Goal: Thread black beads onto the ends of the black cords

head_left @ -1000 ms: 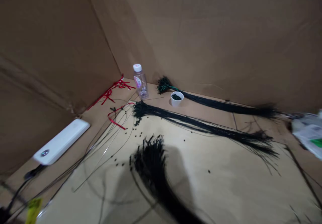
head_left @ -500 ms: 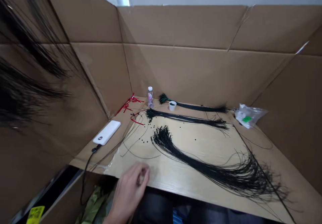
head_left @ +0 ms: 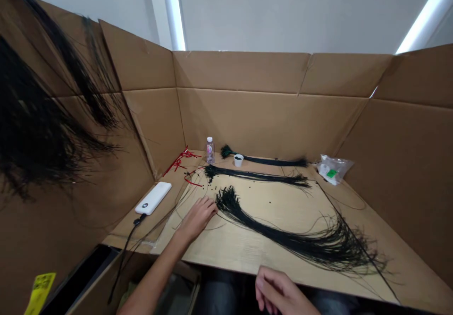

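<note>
My left hand (head_left: 200,215) reaches over the board, its fingers pressed together and bent down at the left end of the thick bundle of black cords (head_left: 279,232). What its fingertips hold, if anything, is hidden. At the board's front edge is my right hand (head_left: 281,290), fingers curled in and thumb against them; its contents cannot be made out. Behind the near bundle lies a thinner black cord bundle (head_left: 260,175). Small black beads (head_left: 210,181) are scattered by that bundle's left end.
A white cup (head_left: 238,160) of black bits and a clear bottle (head_left: 210,150) stand at the back, near another cord bundle (head_left: 276,161). Red ribbon (head_left: 179,163) and a white power bank (head_left: 153,198) lie left, a plastic bag (head_left: 334,168) right. Black strands (head_left: 42,121) hang at left.
My left hand has moved forward from the board's front edge to the left end of the near bundle. My right hand has come into view at the front edge. The view has tilted upward.
</note>
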`<state>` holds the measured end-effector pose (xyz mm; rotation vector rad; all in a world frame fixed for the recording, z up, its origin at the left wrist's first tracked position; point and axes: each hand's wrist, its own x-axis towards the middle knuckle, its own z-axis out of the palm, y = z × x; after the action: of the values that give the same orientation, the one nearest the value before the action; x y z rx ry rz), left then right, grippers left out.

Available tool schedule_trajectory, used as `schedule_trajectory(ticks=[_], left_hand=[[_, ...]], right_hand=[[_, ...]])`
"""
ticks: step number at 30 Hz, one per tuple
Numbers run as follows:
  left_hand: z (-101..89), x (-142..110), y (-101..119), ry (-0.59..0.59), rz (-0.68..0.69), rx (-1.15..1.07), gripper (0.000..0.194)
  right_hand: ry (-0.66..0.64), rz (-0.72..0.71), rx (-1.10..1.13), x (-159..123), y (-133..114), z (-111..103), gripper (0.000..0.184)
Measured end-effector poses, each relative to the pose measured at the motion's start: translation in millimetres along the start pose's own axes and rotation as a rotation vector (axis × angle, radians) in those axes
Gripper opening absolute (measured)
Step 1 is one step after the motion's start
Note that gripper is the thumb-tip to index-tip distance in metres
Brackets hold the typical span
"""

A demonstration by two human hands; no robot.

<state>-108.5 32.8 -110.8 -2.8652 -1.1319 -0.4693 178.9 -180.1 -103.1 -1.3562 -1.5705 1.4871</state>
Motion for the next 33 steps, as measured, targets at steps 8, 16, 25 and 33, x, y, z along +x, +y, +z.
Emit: schedule_trajectory(ticks=[8,16,25,33], left_hand=[[-6.4,4,-2,-0.050,0.006,0.029,0.021],[-63.1,20,17,-0.028,0.054,-0.022,0.020],[-127.5,57,25,0.203,0.182,-0.356,0.017],[-165.7,44,-3,0.455,0.089,0.016,0.011]], right_hand=[[0.199,-0.189,0.018,39,-44,4,0.061],[0.520,-0.570,-0.401,102,-74,-5,0.028],[0.291,-0.495,-0.342,122,-120,-56,0.027],[0.502,-0.527,-0.697,28,-130,-146,0.016]])
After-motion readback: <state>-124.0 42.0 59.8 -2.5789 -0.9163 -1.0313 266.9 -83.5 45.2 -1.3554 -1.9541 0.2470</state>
